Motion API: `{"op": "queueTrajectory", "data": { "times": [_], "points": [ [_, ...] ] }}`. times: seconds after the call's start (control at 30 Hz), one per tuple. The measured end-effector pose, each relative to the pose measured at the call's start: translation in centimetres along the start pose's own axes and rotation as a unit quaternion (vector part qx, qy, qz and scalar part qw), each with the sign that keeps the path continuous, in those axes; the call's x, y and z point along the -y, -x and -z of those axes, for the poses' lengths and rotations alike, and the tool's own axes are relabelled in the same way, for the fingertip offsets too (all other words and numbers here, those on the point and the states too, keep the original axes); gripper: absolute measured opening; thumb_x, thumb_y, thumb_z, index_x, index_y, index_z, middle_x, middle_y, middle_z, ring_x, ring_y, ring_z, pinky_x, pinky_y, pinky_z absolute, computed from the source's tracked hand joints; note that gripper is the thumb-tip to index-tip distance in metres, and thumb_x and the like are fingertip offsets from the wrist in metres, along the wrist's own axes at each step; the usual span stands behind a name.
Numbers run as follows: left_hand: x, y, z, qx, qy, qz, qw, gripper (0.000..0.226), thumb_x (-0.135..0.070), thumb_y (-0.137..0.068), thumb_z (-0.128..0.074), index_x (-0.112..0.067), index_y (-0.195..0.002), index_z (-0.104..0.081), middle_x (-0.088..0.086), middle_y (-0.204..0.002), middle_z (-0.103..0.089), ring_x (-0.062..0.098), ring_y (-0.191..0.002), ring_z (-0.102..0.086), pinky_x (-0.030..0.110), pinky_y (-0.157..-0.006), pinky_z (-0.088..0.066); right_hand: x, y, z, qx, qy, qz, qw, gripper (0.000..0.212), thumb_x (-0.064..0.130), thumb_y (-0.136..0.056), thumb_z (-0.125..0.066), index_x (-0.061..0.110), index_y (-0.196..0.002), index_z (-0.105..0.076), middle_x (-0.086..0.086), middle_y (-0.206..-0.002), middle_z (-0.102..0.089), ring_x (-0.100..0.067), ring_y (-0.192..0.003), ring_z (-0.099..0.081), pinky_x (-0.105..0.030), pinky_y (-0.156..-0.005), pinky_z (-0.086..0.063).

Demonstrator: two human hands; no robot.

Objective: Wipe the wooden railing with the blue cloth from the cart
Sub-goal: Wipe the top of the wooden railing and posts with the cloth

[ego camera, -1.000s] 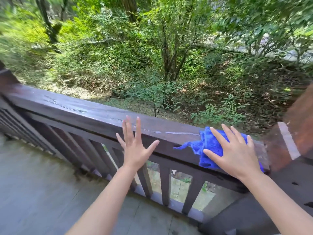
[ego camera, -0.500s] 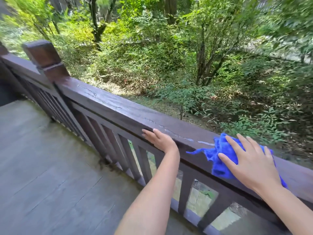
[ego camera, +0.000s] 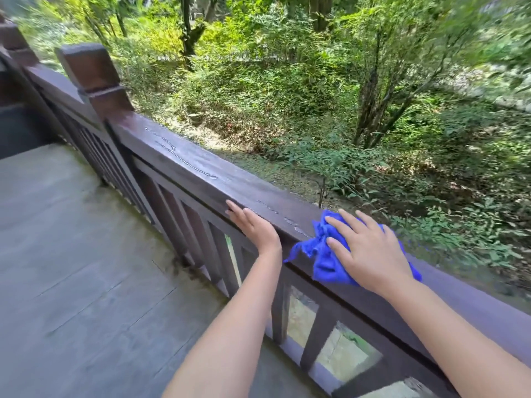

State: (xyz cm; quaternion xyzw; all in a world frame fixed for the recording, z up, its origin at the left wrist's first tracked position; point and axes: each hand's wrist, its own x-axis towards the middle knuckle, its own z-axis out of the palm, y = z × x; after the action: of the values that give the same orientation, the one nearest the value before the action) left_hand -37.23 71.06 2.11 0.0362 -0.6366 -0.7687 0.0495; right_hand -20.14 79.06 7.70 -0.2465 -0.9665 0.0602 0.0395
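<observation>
1. Head view. My right hand [ego camera: 370,254] lies flat, palm down, on the crumpled bright blue cloth [ego camera: 321,259], fingers spread and straight; it presses the cloth rather than clamping it.
2. The cloth sits on the top of the dark brown wooden railing [ego camera: 201,168], bunched under my palm. One pointed corner hangs over the near edge of the rail toward the deck side.
3. My left hand [ego camera: 255,225] rests on the same top rail, just beside the cloth but not touching it. Fingers are curled loosely over the near edge, holding nothing else (a steadying rest, not a tight grip, as far as I can see).
4. Thin pale streaks and small droplets [ego camera: 184,159] run along the rail top between my left hand and the square wooden post [ego camera: 92,79]. A few more marks lie between my two hands.
5. The post stands at the far left end of this rail section, with a blocky cap. A second rail section runs on beyond it to the upper left.
6. Upright wooden slats [ego camera: 184,225] fill the space under the rail; pale ground shows through the gaps nearest me.
7. Grey plank deck floor [ego camera: 71,268] on the left, dark stain at the base of the slats.
8. Beyond the railing: green shrubs and thin trees [ego camera: 373,90] on a slope, edges blurred.
</observation>
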Motion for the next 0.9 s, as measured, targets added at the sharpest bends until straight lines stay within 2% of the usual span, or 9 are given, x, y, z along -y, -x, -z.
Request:
{"op": "queueTrajectory", "data": {
  "times": [0.1, 0.2, 0.33, 0.4, 0.53, 0.63, 0.77, 0.9],
  "points": [
    [-0.3, -1.0, 0.5, 0.002, -0.024, -0.041, 0.999, 0.046, -0.009, -0.099, -0.019, -0.009, -0.145, -0.011, 0.013, -0.156, -0.003, 0.02, -0.145, 0.0, 0.026, -0.114, -0.001, 1.1, -2.1, 0.0, 0.004, -0.001, 0.016, 1.0, 0.049, 0.055, -0.089, -0.026, 0.045, -0.137, -0.026, 0.011, -0.153, -0.024, -0.019, -0.14, -0.021, -0.046, -0.11, -0.029],
    [-0.1, -3.6, 1.7, 0.033, -0.054, -0.058, 0.996, 0.046, -0.01, -0.099, -0.022, -0.008, -0.144, -0.012, 0.012, -0.156, -0.006, 0.02, -0.145, -0.004, 0.026, -0.116, -0.002, 0.7, -0.5, -0.1, -0.003, 0.013, 0.041, 0.999, 0.054, 0.063, -0.086, -0.026, 0.044, -0.137, -0.029, 0.013, -0.153, -0.025, -0.018, -0.141, -0.022, -0.046, -0.111, -0.029],
    [-0.2, -9.4, 4.7, 0.117, -0.148, -0.039, 0.981, 0.049, -0.018, -0.1, -0.023, -0.009, -0.145, -0.007, 0.007, -0.157, -0.004, 0.015, -0.144, -0.004, 0.023, -0.114, -0.001, 1.7, 0.1, 0.1, 0.016, 0.031, 0.037, 0.999, 0.069, 0.071, -0.074, -0.013, 0.045, -0.135, -0.031, 0.014, -0.152, -0.027, -0.017, -0.14, -0.024, -0.046, -0.11, -0.029],
    [-0.2, -11.5, 5.9, 0.165, -0.175, -0.036, 0.97, 0.052, -0.023, -0.1, -0.024, -0.012, -0.145, -0.002, 0.003, -0.158, 0.002, 0.013, -0.144, 0.0, 0.021, -0.113, 0.001, 3.1, -1.3, 0.0, 0.014, 0.024, 0.026, 0.999, 0.069, 0.071, -0.075, -0.015, 0.044, -0.136, -0.032, 0.013, -0.152, -0.027, -0.018, -0.14, -0.024, -0.047, -0.11, -0.029],
    [0.2, -12.8, 5.7, 0.189, -0.139, -0.025, 0.972, 0.054, -0.024, -0.1, -0.022, -0.014, -0.144, 0.007, 0.002, -0.156, 0.014, 0.012, -0.143, 0.01, 0.024, -0.113, 0.005, 7.2, -6.0, -1.1, 0.016, 0.025, 0.038, 0.999, 0.06, 0.067, -0.083, -0.024, 0.043, -0.138, -0.026, 0.013, -0.154, -0.02, -0.017, -0.142, -0.016, -0.048, -0.112, -0.023],
    [0.9, -13.0, 5.4, 0.182, -0.118, -0.043, 0.975, 0.054, -0.02, -0.1, -0.024, -0.012, -0.143, 0.008, 0.004, -0.155, 0.016, 0.011, -0.142, 0.012, 0.027, -0.115, 0.008, 10.0, -9.5, -1.9, 0.004, 0.013, 0.043, 0.999, 0.059, 0.064, -0.083, -0.027, 0.042, -0.137, -0.028, 0.01, -0.154, -0.023, -0.019, -0.142, -0.017, -0.049, -0.111, -0.024],
    [1.7, -14.5, 5.7, 0.181, -0.103, -0.055, 0.977, 0.052, -0.013, -0.1, -0.023, -0.011, -0.143, 0.006, 0.005, -0.155, 0.015, 0.003, -0.136, 0.011, 0.025, -0.115, 0.007, 14.0, -14.2, -2.9, -0.011, -0.006, 0.036, 0.999, 0.059, 0.064, -0.082, -0.025, 0.041, -0.136, -0.03, 0.006, -0.154, -0.026, -0.021, -0.142, -0.018, -0.053, -0.111, -0.025],
    [2.1, -15.2, 7.3, 0.22, -0.083, -0.058, 0.97, 0.051, -0.012, -0.1, -0.023, -0.019, -0.144, 0.002, -0.005, -0.154, 0.009, 0.0, -0.138, 0.009, 0.019, -0.112, 0.002, 17.2, -17.2, -3.5, -0.012, -0.024, 0.032, 0.999, 0.057, 0.062, -0.085, -0.03, 0.038, -0.137, -0.031, 0.005, -0.154, -0.024, -0.022, -0.142, -0.017, -0.054, -0.112, -0.022]
  ]
}}
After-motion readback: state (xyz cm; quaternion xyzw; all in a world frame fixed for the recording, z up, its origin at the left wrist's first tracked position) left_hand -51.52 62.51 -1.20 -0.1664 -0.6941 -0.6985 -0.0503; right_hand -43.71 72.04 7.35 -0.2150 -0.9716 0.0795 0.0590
